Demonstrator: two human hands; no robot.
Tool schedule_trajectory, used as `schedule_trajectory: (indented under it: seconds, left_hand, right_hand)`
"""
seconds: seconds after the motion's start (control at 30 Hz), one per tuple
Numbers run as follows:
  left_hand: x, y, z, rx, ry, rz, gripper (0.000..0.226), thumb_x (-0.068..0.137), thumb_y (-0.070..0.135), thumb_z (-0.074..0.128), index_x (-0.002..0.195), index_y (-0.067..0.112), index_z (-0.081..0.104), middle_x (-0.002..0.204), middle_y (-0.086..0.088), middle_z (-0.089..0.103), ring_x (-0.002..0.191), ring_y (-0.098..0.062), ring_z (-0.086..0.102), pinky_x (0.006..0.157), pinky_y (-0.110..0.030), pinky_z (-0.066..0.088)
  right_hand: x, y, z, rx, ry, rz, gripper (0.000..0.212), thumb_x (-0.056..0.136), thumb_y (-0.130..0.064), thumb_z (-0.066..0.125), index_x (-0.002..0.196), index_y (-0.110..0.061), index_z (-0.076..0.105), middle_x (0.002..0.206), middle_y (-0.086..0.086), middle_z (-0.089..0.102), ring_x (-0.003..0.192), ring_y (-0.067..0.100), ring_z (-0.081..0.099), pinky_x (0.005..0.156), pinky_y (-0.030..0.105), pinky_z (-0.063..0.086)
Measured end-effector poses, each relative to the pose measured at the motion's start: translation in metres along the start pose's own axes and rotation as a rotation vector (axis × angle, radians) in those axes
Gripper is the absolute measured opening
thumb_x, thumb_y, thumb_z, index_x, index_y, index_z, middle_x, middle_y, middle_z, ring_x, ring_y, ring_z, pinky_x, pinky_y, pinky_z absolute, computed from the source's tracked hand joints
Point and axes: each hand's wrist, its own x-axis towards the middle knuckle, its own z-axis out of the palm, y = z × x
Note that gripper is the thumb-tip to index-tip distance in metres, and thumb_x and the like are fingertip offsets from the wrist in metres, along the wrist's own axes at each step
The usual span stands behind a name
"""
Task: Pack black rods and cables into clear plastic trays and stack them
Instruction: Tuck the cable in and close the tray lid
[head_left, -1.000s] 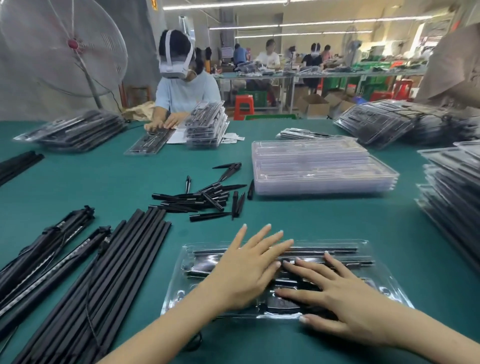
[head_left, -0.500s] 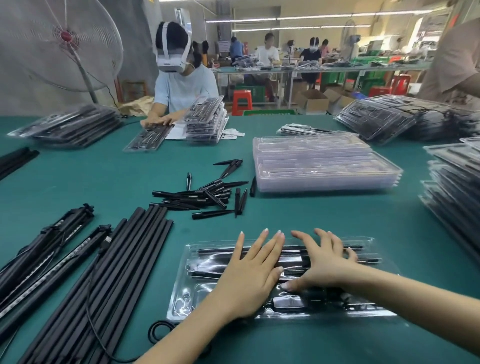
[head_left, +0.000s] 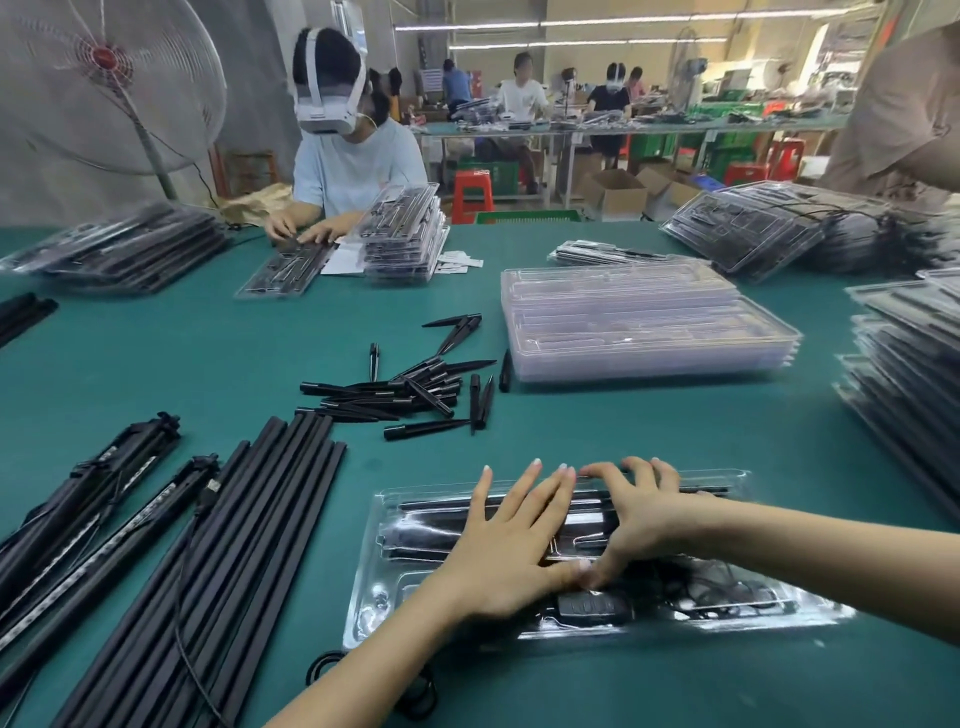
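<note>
Clear plastic tray lies flat on the green table near the front edge, long side left-right, lid on, holding black rods in its upper channels and a coiled black cable in the lower right pocket. Loose long black rods lie in a diagonal bundle to the left. Stack of empty clear trays sits behind, well apart. Short black spikes piled between.

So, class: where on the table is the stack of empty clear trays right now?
In the head view, the stack of empty clear trays sits right of centre on the green table, just right of the loose short black rods.
</note>
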Motion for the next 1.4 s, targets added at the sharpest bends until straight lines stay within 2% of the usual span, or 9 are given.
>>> schedule_trajectory:
  seconds: [0.23, 0.5, 0.73, 0.87, 0.97, 1.07, 1.2, 1.3, 1.4]
  left_hand:
    - [0.013, 0.0, -0.015, -0.174, -0.076, -0.052, 0.111, 0.08, 0.059, 0.064, 0.148, 0.035, -0.02, 0.154, 0.011, 0.006, 0.142, -0.003, -0.006, 0.112, -0.044, -0.017]
    - [0.039, 0.017, -0.029, -0.098, -0.173, -0.154, 0.122, 0.062, 0.055, 0.081, 0.149, 0.038, -0.003, 0.143, 0.0, 0.015, 0.133, -0.023, 0.016, 0.111, -0.058, 0.009]
    - [0.035, 0.004, -0.022, -0.14, -0.164, -0.119, 0.114, 0.064, 0.06, 0.078, 0.147, 0.045, 0.0, 0.137, -0.002, 0.023, 0.127, -0.022, 0.02, 0.105, -0.045, 0.012]
    - [0.03, 0.001, -0.026, -0.151, -0.153, -0.083, 0.108, 0.067, 0.065, 0.072, 0.147, 0.046, 0.002, 0.139, 0.001, 0.021, 0.127, -0.019, 0.02, 0.102, -0.04, 0.012]
    - [0.028, 0.001, -0.027, -0.237, -0.126, -0.129, 0.097, 0.073, 0.069, 0.065, 0.148, 0.04, 0.01, 0.139, 0.002, 0.022, 0.132, -0.019, 0.02, 0.108, -0.038, 0.01]
    - [0.026, 0.002, -0.03, -0.278, -0.112, -0.153, 0.089, 0.075, 0.066, 0.064, 0.147, 0.036, 0.02, 0.132, 0.006, 0.023, 0.131, -0.015, 0.022, 0.109, -0.036, 0.008]
    - [0.031, 0.014, -0.047, -0.286, -0.121, -0.203, 0.085, 0.079, 0.064, 0.062, 0.147, 0.034, 0.022, 0.137, 0.005, 0.02, 0.127, -0.017, 0.03, 0.114, -0.04, 0.012]
    - [0.05, 0.042, -0.058, -0.245, -0.055, -0.171, 0.08, 0.079, 0.061, 0.063, 0.145, 0.032, 0.026, 0.141, 0.002, 0.022, 0.131, -0.018, 0.028, 0.116, -0.043, 0.01]
    - [0.073, 0.08, -0.054, -0.261, -0.096, -0.058, 0.078, 0.083, 0.056, 0.062, 0.147, 0.029, 0.025, 0.146, 0.002, 0.021, 0.135, -0.02, 0.026, 0.116, -0.044, 0.01]
  right_hand:
    - [-0.002, -0.003, 0.001, -0.033, -0.004, 0.018, 0.117, 0.059, -0.058, 0.081, 0.145, -0.04, 0.003, 0.158, 0.004, -0.01, 0.144, 0.031, -0.018, 0.111, 0.064, 0.008]
    - [0.003, -0.003, 0.004, -0.071, 0.002, 0.053, 0.122, 0.064, -0.047, 0.079, 0.148, -0.029, -0.008, 0.158, 0.006, -0.015, 0.144, 0.029, -0.02, 0.11, 0.068, 0.006]
    - [0.005, 0.001, 0.012, -0.019, 0.05, 0.05, 0.116, 0.061, -0.049, 0.079, 0.147, -0.035, 0.003, 0.158, 0.002, -0.009, 0.144, 0.024, -0.019, 0.11, 0.066, 0.004]
    - [-0.003, 0.006, 0.007, -0.004, 0.058, -0.031, 0.118, 0.063, -0.057, 0.078, 0.149, -0.035, 0.0, 0.159, 0.004, -0.008, 0.145, 0.021, -0.015, 0.112, 0.061, 0.005]
    - [-0.011, 0.02, -0.016, 0.182, 0.051, -0.181, 0.098, 0.071, -0.046, 0.078, 0.149, -0.035, 0.019, 0.157, 0.007, 0.014, 0.145, 0.023, 0.01, 0.117, 0.044, 0.017]
    - [-0.032, 0.059, -0.046, 0.421, 0.156, -0.27, 0.058, 0.075, -0.041, 0.078, 0.127, -0.038, 0.051, 0.135, -0.007, 0.049, 0.126, 0.007, 0.044, 0.103, 0.023, 0.032]
    - [-0.043, 0.128, -0.056, 0.666, 0.366, -0.01, 0.051, 0.075, -0.043, 0.076, 0.117, -0.03, 0.053, 0.111, 0.002, 0.058, 0.097, 0.013, 0.057, 0.082, 0.025, 0.043]
    - [-0.039, 0.16, -0.036, 0.762, 0.201, 0.209, 0.062, 0.073, -0.043, 0.079, 0.122, -0.024, 0.045, 0.1, -0.001, 0.055, 0.088, 0.011, 0.051, 0.066, 0.024, 0.042]
    - [-0.034, 0.17, -0.013, 0.683, 0.078, 0.258, 0.075, 0.064, -0.042, 0.086, 0.123, -0.023, 0.044, 0.111, -0.001, 0.054, 0.106, 0.015, 0.05, 0.074, 0.025, 0.043]
